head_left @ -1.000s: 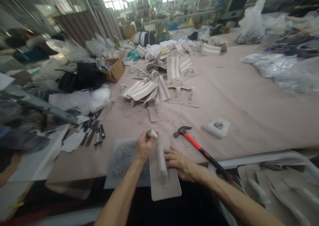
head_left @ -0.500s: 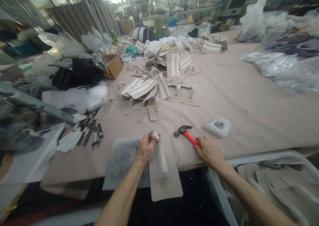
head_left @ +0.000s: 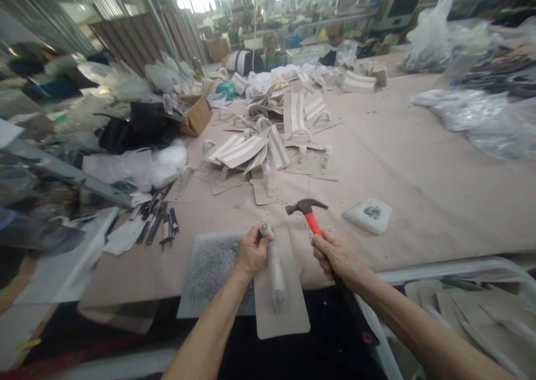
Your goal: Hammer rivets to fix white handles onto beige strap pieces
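Note:
My left hand (head_left: 253,251) is closed around the far end of a plastic-wrapped handle (head_left: 277,279). A small round, shiny spot shows at its tip, between thumb and fingers. This handle lies along a beige bag panel (head_left: 295,307) with rounded corners, which overhangs the table's front edge. In my right hand (head_left: 335,257) is a claw hammer (head_left: 307,207) with a dark head and a red and black grip. Its head is raised a little, right of and beyond my left hand. Small pale studs (head_left: 307,229) lie scattered behind the hammer.
A scuffed grey board (head_left: 209,274) lies under my left wrist. More beige panels with handles (head_left: 243,151) are heaped farther back. A white block (head_left: 368,215) with a dark worn patch sits at right. A plastic bin (head_left: 460,265) of panels stands front right; black strips (head_left: 157,224) lie left.
My right hand has lifted the hammer off the table and brought it left, with the head turned more upright. The left hand keeps its hold on the handle; its white tip has turned upward.

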